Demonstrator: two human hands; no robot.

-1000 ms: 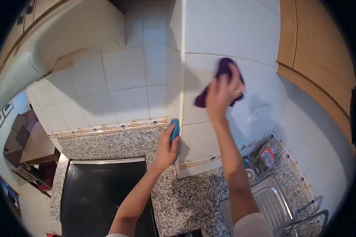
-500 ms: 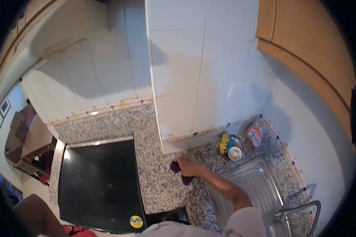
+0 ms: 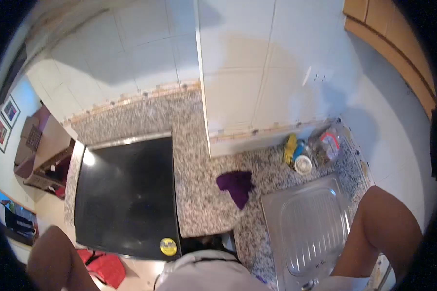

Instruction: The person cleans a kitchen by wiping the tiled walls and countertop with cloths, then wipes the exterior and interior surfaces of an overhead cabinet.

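Where the speckled stone counter [image 3: 194, 208] runs between a shiny black panel [image 3: 126, 194] and a metal sink unit [image 3: 272, 213], a purple cloth [image 3: 237, 186] lies loosely crumpled, one end trailing toward the person. No hand touches it. The left arm [image 3: 58, 257] is bent at the lower left edge and the right arm [image 3: 386, 213] is bent at the right, over the side of the sink unit. Both the left hand and the right hand are outside the view, so I cannot tell whether they are apart, together or clamped on anything. Between the arms, the front of a pale shirt [image 3: 211, 274] fills the bottom edge.

To the left of the cloth, the black panel carries a round yellow sticker [image 3: 168, 246] near its lower right corner. To the right, the ridged drainer slopes away beside the counter. Behind it, against the tiled wall [image 3: 238, 87], stand a yellow item [image 3: 290, 148], a blue item [image 3: 300, 147], a white round piece [image 3: 303, 165] and a clear container [image 3: 329, 148] with a red band; they are too blurred to name surely. Higher up, a wooden cupboard [image 3: 393, 53] hangs at the upper right.
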